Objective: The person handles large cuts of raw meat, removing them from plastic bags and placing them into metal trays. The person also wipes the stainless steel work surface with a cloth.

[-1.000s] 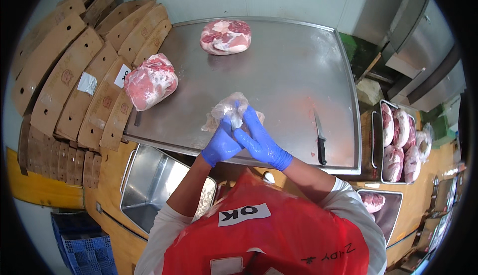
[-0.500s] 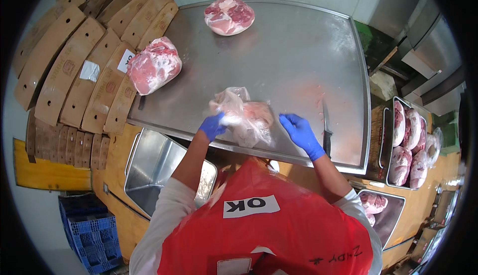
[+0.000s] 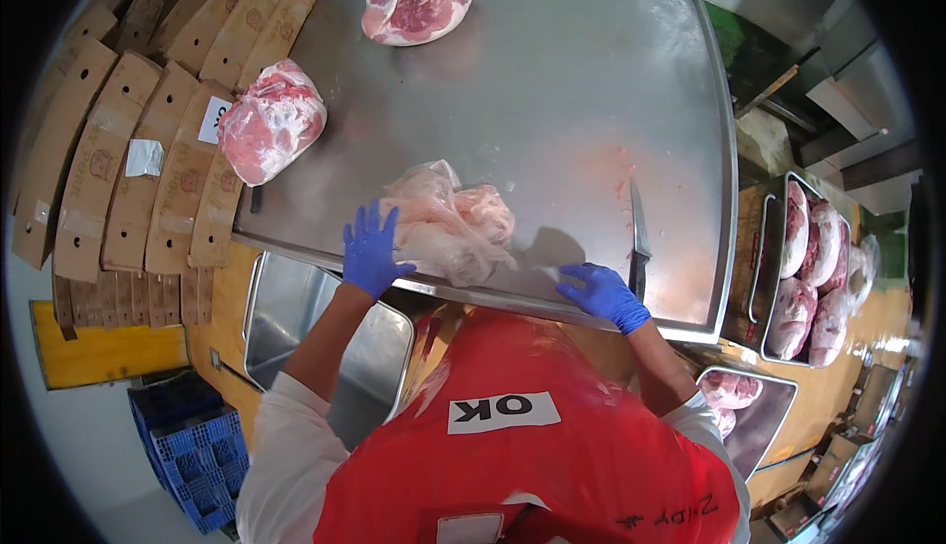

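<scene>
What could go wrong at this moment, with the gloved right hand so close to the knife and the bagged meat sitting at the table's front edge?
The right hand in its blue glove rests beside the dark-handled knife lying bare on the steel table; a careless grab might meet the blade. The pale pork cut in clear plastic film sits near the front edge, with only the left gloved hand at its side, so it could slip off.

Worker in red apron and blue gloves

The left hand (image 3: 371,250) and right hand (image 3: 603,294) wear blue gloves; the sleeves (image 3: 284,450) are white, and the red apron (image 3: 522,436) carries a white label and dark handwritten marks.
</scene>
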### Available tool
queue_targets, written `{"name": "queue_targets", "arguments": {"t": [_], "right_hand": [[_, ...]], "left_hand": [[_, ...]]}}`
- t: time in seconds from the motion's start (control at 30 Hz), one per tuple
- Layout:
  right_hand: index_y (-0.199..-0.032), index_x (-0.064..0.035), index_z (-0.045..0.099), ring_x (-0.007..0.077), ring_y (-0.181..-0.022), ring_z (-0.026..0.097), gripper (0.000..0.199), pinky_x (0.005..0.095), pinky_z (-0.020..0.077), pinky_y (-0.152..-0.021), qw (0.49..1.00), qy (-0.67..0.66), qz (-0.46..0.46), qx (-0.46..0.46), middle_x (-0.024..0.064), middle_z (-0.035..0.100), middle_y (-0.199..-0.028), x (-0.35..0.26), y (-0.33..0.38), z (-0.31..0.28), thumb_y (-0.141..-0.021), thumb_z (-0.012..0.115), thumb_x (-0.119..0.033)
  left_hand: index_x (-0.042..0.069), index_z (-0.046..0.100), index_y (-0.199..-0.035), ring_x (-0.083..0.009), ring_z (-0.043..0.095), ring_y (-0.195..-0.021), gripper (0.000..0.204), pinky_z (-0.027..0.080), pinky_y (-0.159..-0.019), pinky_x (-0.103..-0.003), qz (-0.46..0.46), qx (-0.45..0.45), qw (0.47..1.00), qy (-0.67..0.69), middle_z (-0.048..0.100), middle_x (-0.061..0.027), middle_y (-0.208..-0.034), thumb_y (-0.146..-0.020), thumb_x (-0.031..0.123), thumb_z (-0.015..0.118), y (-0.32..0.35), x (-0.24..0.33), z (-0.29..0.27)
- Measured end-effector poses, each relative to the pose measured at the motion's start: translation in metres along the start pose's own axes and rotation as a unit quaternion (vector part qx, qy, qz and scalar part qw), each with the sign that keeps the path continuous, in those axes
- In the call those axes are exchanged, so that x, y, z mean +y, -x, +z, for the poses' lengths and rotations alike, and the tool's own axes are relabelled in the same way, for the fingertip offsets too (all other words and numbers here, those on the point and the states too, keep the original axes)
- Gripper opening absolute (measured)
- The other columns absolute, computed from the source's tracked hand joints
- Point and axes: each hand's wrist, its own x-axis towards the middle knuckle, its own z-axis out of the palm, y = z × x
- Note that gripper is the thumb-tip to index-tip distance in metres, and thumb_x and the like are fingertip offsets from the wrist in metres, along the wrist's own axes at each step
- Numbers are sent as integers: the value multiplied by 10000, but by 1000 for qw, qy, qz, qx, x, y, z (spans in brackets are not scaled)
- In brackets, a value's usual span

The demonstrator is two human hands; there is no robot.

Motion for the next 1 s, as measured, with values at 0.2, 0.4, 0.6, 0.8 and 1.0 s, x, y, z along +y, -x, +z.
{"name": "queue_targets", "arguments": {"t": [0.2, 0.4, 0.6, 0.8, 1.0], "right_hand": [[-1162, -67, 717, 377, -1008, 684, 387, 436, 547, -916, 998, 42, -53, 16, 189, 720, -1086, 7, -8, 1, -915, 681, -363], [-1099, -64, 743, 379, -974, 694, 287, 426, 563, -866, 996, -34, -12, 84, 187, 725, -1067, 9, -11, 7, -898, 706, -266], [-1149, -69, 720, 381, -993, 694, 309, 437, 555, -887, 995, -67, 40, 62, 180, 726, -1080, 8, -3, 44, -916, 683, -269], [-1312, -60, 607, 411, -1168, 608, 535, 475, 509, -971, 997, -39, -45, 53, 218, 620, -1283, -48, -21, 72, -869, 726, -335], [-1297, -42, 616, 415, -1140, 617, 540, 468, 511, -973, 989, 41, -111, 87, 236, 639, -1235, -89, -32, 70, -869, 727, -352]], "left_hand": [[230, 153, -1626, -475, 137, -1521, 1364, 234, -1145, -695, 153, -74, 981, -99, 84, -152, -1689, -539, 534, 919, -80, 26, 1], [248, 204, -1606, -491, 223, -1477, 1301, 329, -1094, -684, 60, -202, 977, -19, 139, -146, -1668, -549, 468, 930, -122, 38, 49], [148, 519, -1393, -418, 553, -1182, 773, 480, -978, -534, -17, -52, 984, 170, 524, -177, -1326, -698, 308, 818, -71, 32, 125], [68, 596, -1258, -416, 604, -1063, 488, 496, -937, -485, -55, 119, 958, 256, 608, -199, -1155, -792, 200, 652, 2, 50, 123], [56, 587, -1103, -445, 567, -1014, 351, 482, -882, -494, 25, 358, 910, 207, 585, -220, -1040, -767, 133, 652, 42, 9, 67]]}}
